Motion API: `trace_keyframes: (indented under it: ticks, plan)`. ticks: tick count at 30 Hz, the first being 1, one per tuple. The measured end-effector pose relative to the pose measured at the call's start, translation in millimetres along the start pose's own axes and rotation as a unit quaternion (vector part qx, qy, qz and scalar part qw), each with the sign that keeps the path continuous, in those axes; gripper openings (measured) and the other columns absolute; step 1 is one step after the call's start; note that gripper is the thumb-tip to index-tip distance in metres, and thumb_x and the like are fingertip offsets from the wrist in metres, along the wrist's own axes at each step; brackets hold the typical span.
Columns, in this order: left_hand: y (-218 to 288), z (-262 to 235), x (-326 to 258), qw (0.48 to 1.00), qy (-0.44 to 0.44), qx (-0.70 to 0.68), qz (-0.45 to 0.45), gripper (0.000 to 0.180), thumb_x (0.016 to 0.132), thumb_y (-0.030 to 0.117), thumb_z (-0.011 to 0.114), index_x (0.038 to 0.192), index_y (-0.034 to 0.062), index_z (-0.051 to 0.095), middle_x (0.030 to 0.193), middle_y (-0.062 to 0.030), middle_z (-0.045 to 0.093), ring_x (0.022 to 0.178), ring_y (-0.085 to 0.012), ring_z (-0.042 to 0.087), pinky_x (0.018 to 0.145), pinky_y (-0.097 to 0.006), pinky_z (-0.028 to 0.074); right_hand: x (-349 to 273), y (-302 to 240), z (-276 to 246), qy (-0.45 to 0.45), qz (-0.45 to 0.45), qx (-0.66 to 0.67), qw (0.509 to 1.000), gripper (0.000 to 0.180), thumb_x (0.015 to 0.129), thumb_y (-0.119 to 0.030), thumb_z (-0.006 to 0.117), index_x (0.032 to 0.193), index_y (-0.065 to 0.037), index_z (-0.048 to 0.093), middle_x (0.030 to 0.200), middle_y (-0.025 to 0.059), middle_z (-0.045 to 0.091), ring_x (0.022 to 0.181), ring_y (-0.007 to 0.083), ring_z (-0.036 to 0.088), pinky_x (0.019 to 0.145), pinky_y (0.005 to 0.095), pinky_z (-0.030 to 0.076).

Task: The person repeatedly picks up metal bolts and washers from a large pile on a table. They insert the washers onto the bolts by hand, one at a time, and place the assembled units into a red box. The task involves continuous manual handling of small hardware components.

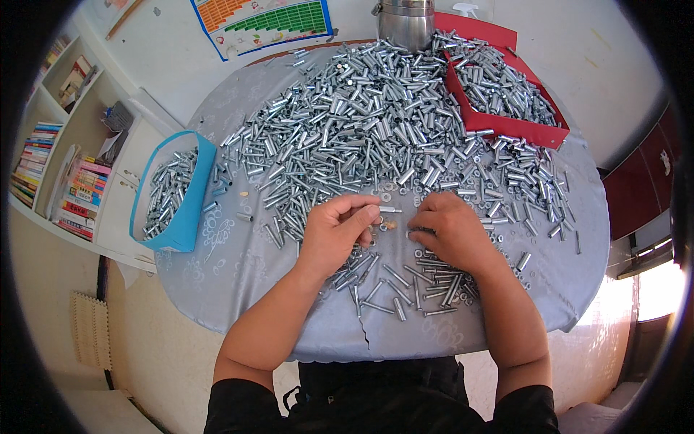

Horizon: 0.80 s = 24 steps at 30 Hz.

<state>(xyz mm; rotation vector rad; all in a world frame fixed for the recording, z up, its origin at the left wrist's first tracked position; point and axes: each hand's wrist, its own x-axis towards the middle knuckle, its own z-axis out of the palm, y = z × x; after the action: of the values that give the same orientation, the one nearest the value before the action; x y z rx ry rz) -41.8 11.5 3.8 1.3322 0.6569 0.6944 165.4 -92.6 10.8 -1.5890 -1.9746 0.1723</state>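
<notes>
Between the thumb and fingers of my left hand (338,230) is a sleeve anchor bolt (390,210), its thin end pointing right. My right hand (450,230) is just to the right of it, fingers curled together, with a small metal piece at the fingertips that I cannot make out. Loose washers (386,197) lie just beyond my hands. Long bolts (434,283) and a few sleeves are scattered between my forearms. Behind both hands spreads a big heap of silvery bolts and sleeves (361,116).
A blue box (189,217) of metal parts stands at the left, a red box (517,129) of sleeves at the back right. A steel canister (406,25) stands at the far edge. The round table has a grey cloth (246,286). A bookshelf (50,155) is at the left.
</notes>
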Motion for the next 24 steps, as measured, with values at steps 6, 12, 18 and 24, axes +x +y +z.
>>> trace_keyframes:
  ticks: [6, 12, 18, 24]
  plan:
    - [-1, 4, -1, 1.0, 0.008, -0.003, -0.007, 0.025, 0.093, 0.007, 0.058, 0.116, -0.0011, 0.064, 0.094, -0.0101, 0.069, 0.065, -0.0103, 0.061, 0.061, -0.025, 0.053, 0, 0, 1, -0.018, 0.0, 0.0, 1.0, 0.013, 0.072, -0.014, 0.072, 0.083, -0.008, 0.069, 0.084, 0.0079, 0.062, 0.083, 0.0294, 0.059, 0.078, 0.0399, 0.047]
    - [4, 5, -2, 0.999, -0.015, -0.021, -0.024, 0.026, 0.093, 0.006, 0.058, 0.117, -0.0029, 0.063, 0.096, -0.0114, 0.07, 0.071, -0.0133, 0.065, 0.065, -0.026, 0.056, 1, -3, 1, 0.107, 0.202, 0.218, 0.949, 0.009, 0.081, -0.007, 0.068, 0.088, -0.003, 0.066, 0.083, 0.006, 0.065, 0.075, 0.0168, 0.062, 0.068, 0.0293, 0.049]
    - [2, 8, -4, 0.998, -0.031, -0.032, -0.046, 0.026, 0.093, 0.004, 0.057, 0.118, -0.0041, 0.062, 0.097, -0.0137, 0.07, 0.074, -0.0158, 0.067, 0.067, -0.028, 0.058, 2, -9, 8, 0.097, 0.226, 0.35, 0.904, 0.013, 0.083, -0.004, 0.07, 0.095, 0.001, 0.065, 0.085, 0.0033, 0.066, 0.076, 0.0082, 0.061, 0.069, 0.0237, 0.049]
    - [4, 7, -3, 0.997, -0.054, -0.032, -0.052, 0.027, 0.094, 0.004, 0.056, 0.118, -0.0058, 0.061, 0.1, -0.0156, 0.069, 0.079, -0.0184, 0.069, 0.07, -0.029, 0.059, 3, -12, 9, 0.11, 0.213, 0.417, 0.877, 0.015, 0.082, -0.001, 0.071, 0.096, 0.001, 0.066, 0.088, 0.0044, 0.067, 0.078, 0.0091, 0.062, 0.071, 0.0233, 0.05]
